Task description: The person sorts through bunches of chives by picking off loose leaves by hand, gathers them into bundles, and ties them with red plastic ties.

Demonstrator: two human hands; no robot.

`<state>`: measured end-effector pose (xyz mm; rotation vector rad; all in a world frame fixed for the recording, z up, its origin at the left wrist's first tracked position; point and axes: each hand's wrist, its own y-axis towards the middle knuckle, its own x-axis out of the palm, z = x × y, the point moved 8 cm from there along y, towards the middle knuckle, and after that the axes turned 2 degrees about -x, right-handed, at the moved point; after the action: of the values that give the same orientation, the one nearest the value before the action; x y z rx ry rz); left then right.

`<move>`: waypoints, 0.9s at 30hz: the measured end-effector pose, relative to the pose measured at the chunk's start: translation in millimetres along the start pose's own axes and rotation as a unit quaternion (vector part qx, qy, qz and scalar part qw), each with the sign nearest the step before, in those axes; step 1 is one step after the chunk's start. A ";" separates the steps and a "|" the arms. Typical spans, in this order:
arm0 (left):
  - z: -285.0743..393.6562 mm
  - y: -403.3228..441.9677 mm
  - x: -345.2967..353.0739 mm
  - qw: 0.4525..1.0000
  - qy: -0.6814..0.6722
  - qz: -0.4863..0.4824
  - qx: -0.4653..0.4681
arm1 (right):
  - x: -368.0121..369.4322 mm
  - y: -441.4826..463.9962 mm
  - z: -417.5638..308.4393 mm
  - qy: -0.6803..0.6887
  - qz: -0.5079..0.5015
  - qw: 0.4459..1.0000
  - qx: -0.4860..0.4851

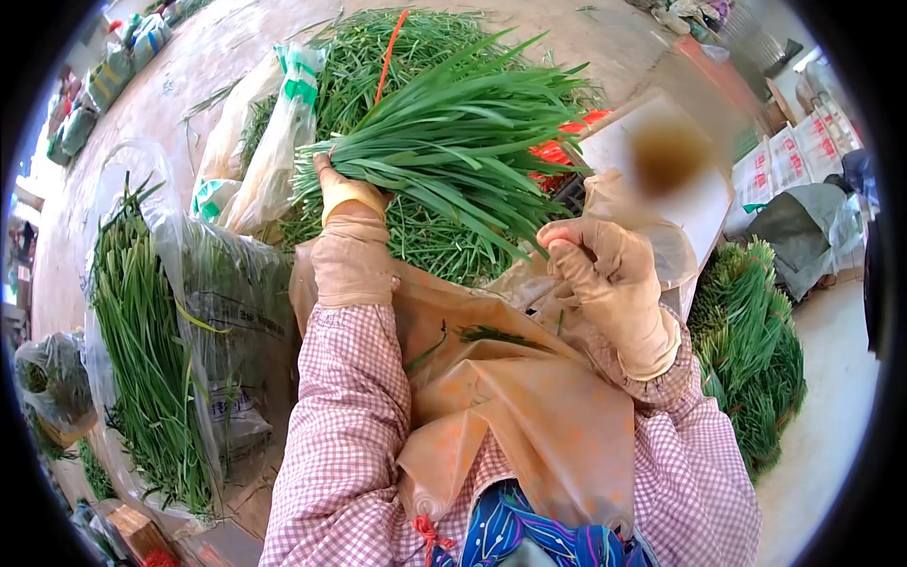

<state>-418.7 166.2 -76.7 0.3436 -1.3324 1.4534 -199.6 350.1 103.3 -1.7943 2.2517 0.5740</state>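
Note:
My left hand, in a pale glove with bare fingertips, is closed around the base of a bunch of garlic chives. The long green leaves fan out to the right, and a bit of red shows near the thumb. My right hand, gloved too, is curled with thumb and fingertips pinched close to the drooping leaf tips. Whether a leaf is between those fingers is hard to make out. Under the bunch lies a big heap of loose chives. Chive scraps rest on the brown plastic apron over my lap.
At left stands a clear plastic bag packed with upright chives. Tied chive bundles are stacked at right. A white board and red strips lie beyond my right hand. Filled sacks line the far left.

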 end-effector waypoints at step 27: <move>9.3 21.8 -17.3 0.991 -0.098 0.074 0.048 | 69.1 69.3 32.0 -0.104 -0.113 0.983 -0.100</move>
<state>-434.1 154.3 -98.7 0.4695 -1.4728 1.6446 -285.7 315.1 59.1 -1.9445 1.8800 0.9228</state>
